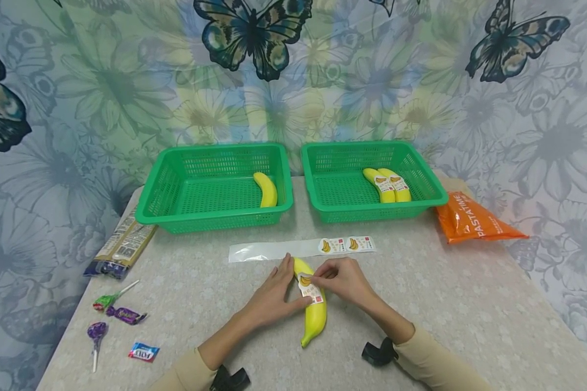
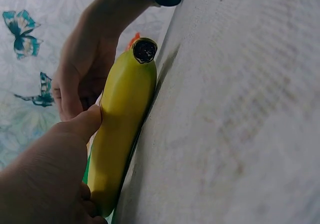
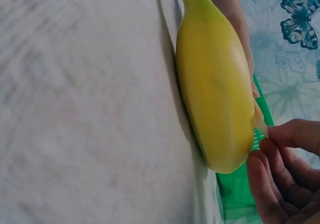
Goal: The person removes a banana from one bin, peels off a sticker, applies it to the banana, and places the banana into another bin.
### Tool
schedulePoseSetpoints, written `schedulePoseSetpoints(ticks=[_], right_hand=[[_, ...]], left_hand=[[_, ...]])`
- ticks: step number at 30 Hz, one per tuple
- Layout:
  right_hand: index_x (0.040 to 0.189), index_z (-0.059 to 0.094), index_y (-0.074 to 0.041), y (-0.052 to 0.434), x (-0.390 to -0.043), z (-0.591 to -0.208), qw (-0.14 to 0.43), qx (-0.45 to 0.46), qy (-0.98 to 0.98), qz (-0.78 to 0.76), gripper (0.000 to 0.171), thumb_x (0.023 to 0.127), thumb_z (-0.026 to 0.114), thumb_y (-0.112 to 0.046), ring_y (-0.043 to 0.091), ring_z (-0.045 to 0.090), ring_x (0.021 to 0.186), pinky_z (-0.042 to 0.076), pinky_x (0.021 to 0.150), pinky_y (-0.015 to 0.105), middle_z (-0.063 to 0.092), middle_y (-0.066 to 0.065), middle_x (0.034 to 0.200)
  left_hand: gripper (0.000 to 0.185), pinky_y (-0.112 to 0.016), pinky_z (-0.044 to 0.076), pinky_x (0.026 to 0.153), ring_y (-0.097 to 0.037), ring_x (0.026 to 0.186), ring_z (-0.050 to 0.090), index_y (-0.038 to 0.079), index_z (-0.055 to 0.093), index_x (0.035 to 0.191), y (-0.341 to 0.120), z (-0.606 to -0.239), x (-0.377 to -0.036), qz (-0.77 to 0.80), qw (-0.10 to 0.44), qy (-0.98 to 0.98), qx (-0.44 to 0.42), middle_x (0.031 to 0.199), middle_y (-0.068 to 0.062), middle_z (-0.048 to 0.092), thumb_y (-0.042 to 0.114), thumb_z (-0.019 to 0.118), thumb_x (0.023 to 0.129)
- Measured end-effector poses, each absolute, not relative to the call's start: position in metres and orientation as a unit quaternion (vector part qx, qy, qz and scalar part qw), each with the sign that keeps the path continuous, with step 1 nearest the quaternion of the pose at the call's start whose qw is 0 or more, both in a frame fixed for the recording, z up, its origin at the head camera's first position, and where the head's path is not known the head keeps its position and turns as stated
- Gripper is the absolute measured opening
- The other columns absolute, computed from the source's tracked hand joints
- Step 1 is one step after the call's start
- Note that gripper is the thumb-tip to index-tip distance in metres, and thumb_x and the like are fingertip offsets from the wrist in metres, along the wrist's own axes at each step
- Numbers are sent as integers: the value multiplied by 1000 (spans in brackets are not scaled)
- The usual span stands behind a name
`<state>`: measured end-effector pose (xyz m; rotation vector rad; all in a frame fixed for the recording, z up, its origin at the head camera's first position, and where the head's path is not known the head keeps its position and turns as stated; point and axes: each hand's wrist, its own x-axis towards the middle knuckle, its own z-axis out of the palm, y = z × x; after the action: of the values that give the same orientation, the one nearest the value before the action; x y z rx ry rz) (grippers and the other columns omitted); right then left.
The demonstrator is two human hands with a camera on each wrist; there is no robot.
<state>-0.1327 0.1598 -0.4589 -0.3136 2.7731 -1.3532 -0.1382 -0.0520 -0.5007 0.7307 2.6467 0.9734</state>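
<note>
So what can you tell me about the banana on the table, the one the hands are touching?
The banana is bright yellow, smooth and unpeeled, with a greenish stem tip pointing toward the person and a dark round spot on its other end. It lies flat on the pale speckled table, in front of the sticker strip. A white sticker with a little banana picture sits on its upper half. The left hand rests against its side, thumb on the peel, while the right hand pinches the sticker's edge.

Two baskets [image 1: 215, 187] [image 1: 372, 179] sit along the surface's [image 1: 420, 304] far edge, a sticker strip [image 1: 300, 248] before them, sweets [image 1: 122, 315] apparently near its left edge.
</note>
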Motion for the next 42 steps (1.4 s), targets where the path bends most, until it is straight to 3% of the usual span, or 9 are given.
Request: schedulePoseSetpoints(ticks=[12,23,29,42], right_hand=[[78,75,-12,159,-136,-462,48,-41,892,-447,18,79,81,-29,8,59,60,48,52,22,69,-3,68],[78,75,-9,160,-142,-473,72,2,872,-484,18,80,79,-27,11,59,58,52,54,25,68,0,66],[81,73,-4,159,-144,-476,97,29,860,-500,21,81,79,-24,10,62,57,57,56,27,69,3,68],[93,71,-2,165,-148,-478,167,40,855,-489,27,85,76,-28,11,61,54,54,52,25,68,5,66]], left_hand=[[107,-45,14,125,-22,153,9,2,9,156,-52,-501,-138,329,109,903,254,165,-12,3,69,56,86],[107,-44,15,125,-21,153,10,4,9,156,-52,-499,-138,332,108,903,251,165,-11,4,68,57,85],[107,-43,15,125,-20,153,9,4,9,156,-51,-499,-138,331,109,904,248,165,-11,4,68,57,85],[107,-45,15,125,-23,153,10,1,11,156,-51,-501,-139,339,110,901,248,165,-13,4,66,59,85]])
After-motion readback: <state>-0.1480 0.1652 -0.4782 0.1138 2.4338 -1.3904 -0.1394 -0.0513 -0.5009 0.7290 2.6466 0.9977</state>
